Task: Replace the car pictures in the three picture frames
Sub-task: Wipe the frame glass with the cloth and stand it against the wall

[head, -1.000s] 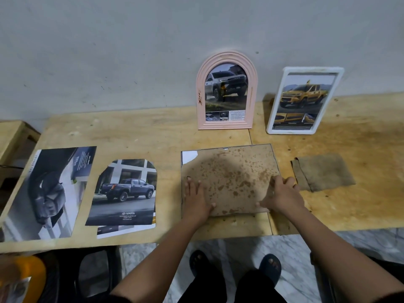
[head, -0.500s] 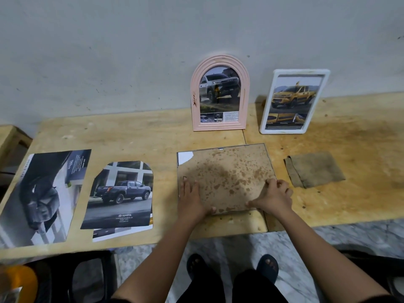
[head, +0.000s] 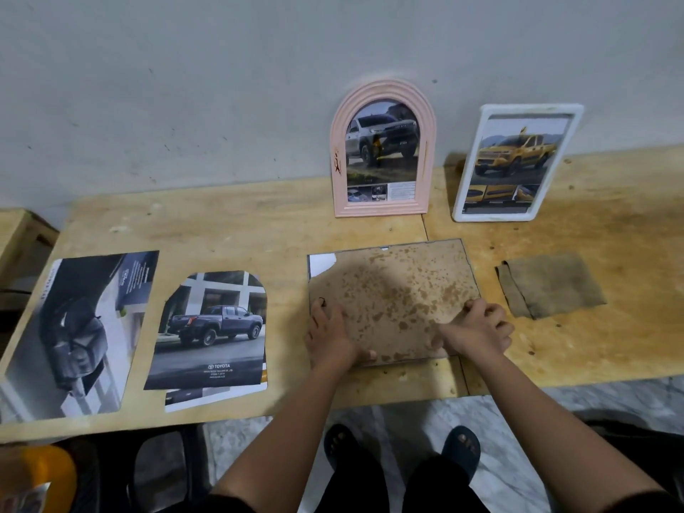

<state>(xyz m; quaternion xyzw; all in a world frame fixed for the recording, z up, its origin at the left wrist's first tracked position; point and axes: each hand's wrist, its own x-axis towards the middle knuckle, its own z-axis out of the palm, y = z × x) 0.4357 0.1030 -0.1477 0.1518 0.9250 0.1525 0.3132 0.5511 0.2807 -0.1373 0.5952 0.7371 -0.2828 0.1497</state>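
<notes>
A third picture frame (head: 392,286) lies face down on the wooden table (head: 229,231), its stained brown backing board up. My left hand (head: 329,335) presses flat on its near left corner. My right hand (head: 477,329) has its fingers curled at the near right edge of the frame. A pink arched frame (head: 383,149) with a silver truck picture and a white rectangular frame (head: 516,162) with a yellow truck picture lean on the wall. Two loose car pictures lie at the left: an arch-cut blue truck print (head: 213,331) and a dark rectangular print (head: 79,333).
A folded brown cloth (head: 549,285) lies right of the face-down frame. A low wooden stool (head: 18,235) stands at the far left. Below the table edge are my feet in dark sandals (head: 459,448) on a marble floor and an orange object (head: 37,472).
Both hands stay on the near corners of the face-down frame. The view has shifted, so everything sits a little further left in the picture.
</notes>
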